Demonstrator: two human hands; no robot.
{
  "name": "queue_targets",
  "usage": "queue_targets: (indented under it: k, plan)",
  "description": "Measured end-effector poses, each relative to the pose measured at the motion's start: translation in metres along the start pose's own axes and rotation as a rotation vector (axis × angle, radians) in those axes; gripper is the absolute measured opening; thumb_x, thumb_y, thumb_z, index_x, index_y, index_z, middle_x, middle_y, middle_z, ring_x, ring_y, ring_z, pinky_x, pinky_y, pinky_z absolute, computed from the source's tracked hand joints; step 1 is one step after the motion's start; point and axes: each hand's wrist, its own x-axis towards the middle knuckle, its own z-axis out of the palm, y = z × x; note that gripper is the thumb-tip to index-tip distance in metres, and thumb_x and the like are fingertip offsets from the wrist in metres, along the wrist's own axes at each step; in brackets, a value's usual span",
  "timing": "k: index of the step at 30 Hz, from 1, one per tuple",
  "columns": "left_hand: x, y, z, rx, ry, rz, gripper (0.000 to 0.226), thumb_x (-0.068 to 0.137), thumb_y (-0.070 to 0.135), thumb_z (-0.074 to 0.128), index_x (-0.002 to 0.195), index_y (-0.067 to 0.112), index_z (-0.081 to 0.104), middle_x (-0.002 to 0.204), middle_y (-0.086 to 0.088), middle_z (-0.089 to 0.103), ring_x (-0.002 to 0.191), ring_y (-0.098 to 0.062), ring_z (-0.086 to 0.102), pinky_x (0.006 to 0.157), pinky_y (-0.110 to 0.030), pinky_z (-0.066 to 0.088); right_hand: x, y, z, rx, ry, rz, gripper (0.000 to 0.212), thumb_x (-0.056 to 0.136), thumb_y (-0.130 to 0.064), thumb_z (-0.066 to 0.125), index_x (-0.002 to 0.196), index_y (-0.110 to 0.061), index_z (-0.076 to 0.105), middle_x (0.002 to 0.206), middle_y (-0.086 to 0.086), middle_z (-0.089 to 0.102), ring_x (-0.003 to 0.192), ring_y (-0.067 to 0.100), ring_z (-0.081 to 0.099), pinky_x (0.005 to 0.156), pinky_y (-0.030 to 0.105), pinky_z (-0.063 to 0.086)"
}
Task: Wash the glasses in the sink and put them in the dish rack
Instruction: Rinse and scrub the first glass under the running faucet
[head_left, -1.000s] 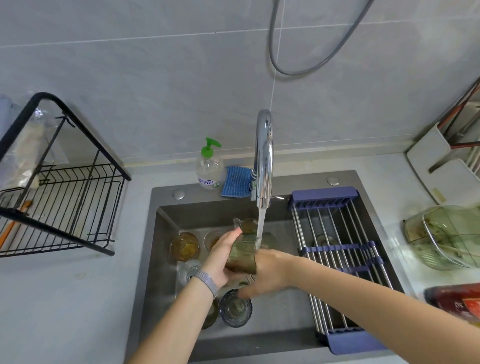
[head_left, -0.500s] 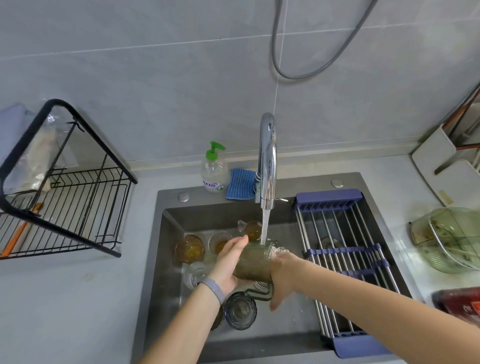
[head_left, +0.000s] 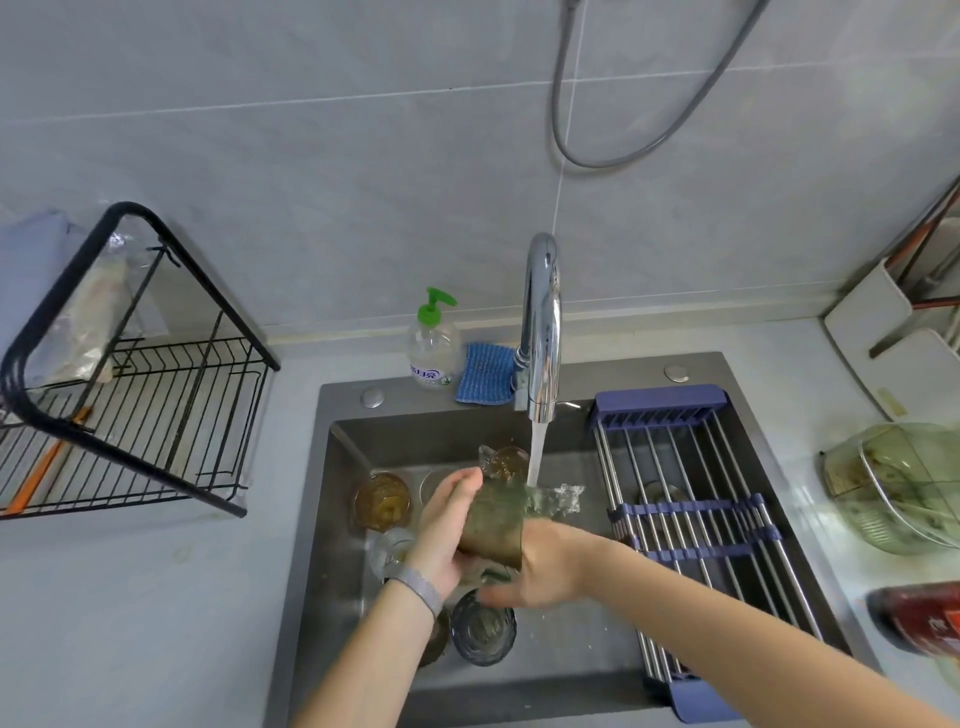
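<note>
Around the dark grey sink (head_left: 332, 499), the faucet (head_left: 543, 322) is shiny chrome, the soap bottle (head_left: 432, 347) behind it clear with a green pump, the cloth (head_left: 485, 375) blue with pale stripes, the roll-up drainer (head_left: 691, 525) steel with purple-blue ends, the dish rack (head_left: 130, 364) to its left black wire, and the glasses (head_left: 383, 501) inside amber.

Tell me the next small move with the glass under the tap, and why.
Probably keep turning the glass under the water stream a moment longer. The left hand and right hand hold it tilted, with water splashing off its rim, so it looks mid-rinse. The roll-up rack over the sink lies just to its right, so it could go there afterward.
</note>
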Motion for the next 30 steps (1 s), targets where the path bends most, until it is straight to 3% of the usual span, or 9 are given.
queue_targets:
  k: [2,4,7,11,15,19,23,26,30]
  plan:
    - [0.001,-0.003,-0.002,0.032,-0.024,-0.012,0.021,0.09,0.04,0.065,0.108,0.029,0.064,0.118,-0.006,0.064,0.108,-0.025,0.06,0.086,-0.044,0.057,-0.003,0.009,0.004,-0.844,-0.277,-0.009,0.053,0.086,-0.063,0.047,0.123,-0.027,0.058,0.115,-0.001,0.065,0.111,0.022,0.057,0.099,0.038,0.045]
    - [-0.002,-0.002,-0.002,0.069,-0.042,0.011,0.018,0.093,0.037,0.061,0.108,0.028,0.062,0.112,0.0,0.061,0.098,-0.015,0.058,0.069,-0.034,0.058,-0.002,0.005,-0.001,-1.106,-0.349,0.029,0.045,0.094,-0.053,0.042,0.117,-0.02,0.063,0.113,0.002,0.064,0.113,0.023,0.055,0.1,0.037,0.041]
    - [0.0,0.004,-0.002,0.037,-0.025,-0.001,0.017,0.092,0.038,0.062,0.106,0.028,0.064,0.109,0.0,0.065,0.098,-0.017,0.061,0.072,-0.035,0.054,0.002,0.004,0.006,-0.83,-0.175,0.107,0.053,0.084,-0.062,0.053,0.114,-0.021,0.065,0.11,0.002,0.065,0.109,0.024,0.057,0.098,0.037,0.047]
    - [0.003,0.004,-0.013,-0.147,0.057,-0.016,0.035,0.091,0.043,0.061,0.122,0.026,0.06,0.116,-0.012,0.068,0.099,-0.031,0.068,0.065,-0.038,0.056,-0.009,-0.011,-0.024,0.147,-0.041,0.177,0.025,0.083,-0.054,0.068,0.079,-0.029,0.067,0.072,-0.013,0.061,0.069,0.003,0.057,0.067,0.019,0.047]
    - [-0.004,0.002,-0.009,-0.22,-0.001,-0.056,0.036,0.092,0.046,0.058,0.122,0.025,0.058,0.113,-0.016,0.07,0.096,-0.034,0.07,0.066,-0.044,0.057,-0.025,-0.002,-0.02,0.28,0.322,0.14,0.042,0.091,-0.046,0.061,0.054,-0.027,0.055,0.05,-0.007,0.045,0.05,0.007,0.04,0.054,0.022,0.033]
    - [-0.009,-0.005,0.006,-0.157,0.017,-0.098,0.044,0.088,0.054,0.06,0.124,0.028,0.057,0.118,-0.013,0.068,0.106,-0.034,0.067,0.083,-0.049,0.058,-0.022,-0.016,0.008,0.246,0.417,0.239,0.037,0.075,-0.057,0.059,0.077,-0.022,0.071,0.072,-0.007,0.07,0.072,0.007,0.062,0.075,0.026,0.049]
    - [-0.014,-0.012,0.012,-0.055,-0.012,0.042,0.02,0.096,0.039,0.054,0.112,0.027,0.057,0.116,-0.014,0.066,0.105,-0.031,0.065,0.085,-0.047,0.057,-0.021,-0.019,-0.002,1.028,0.208,0.212,0.018,0.088,-0.017,0.064,0.103,-0.02,0.073,0.103,-0.003,0.074,0.101,0.013,0.068,0.091,0.028,0.053]
    - [-0.013,-0.008,0.01,-0.064,0.04,0.002,0.023,0.094,0.042,0.056,0.113,0.028,0.059,0.114,-0.012,0.067,0.098,-0.028,0.067,0.072,-0.04,0.056,-0.021,-0.009,-0.007,0.654,0.177,0.193,0.025,0.079,-0.033,0.067,0.1,-0.02,0.072,0.098,-0.002,0.074,0.094,0.014,0.068,0.088,0.028,0.053]
    - [-0.006,-0.002,0.005,-0.329,0.098,-0.14,0.043,0.092,0.047,0.058,0.124,0.017,0.057,0.116,-0.018,0.067,0.097,-0.035,0.068,0.071,-0.047,0.059,-0.029,0.005,-0.02,0.076,0.484,0.206,0.043,0.082,-0.056,0.066,0.058,-0.022,0.056,0.053,-0.007,0.053,0.05,0.007,0.046,0.062,0.021,0.037]
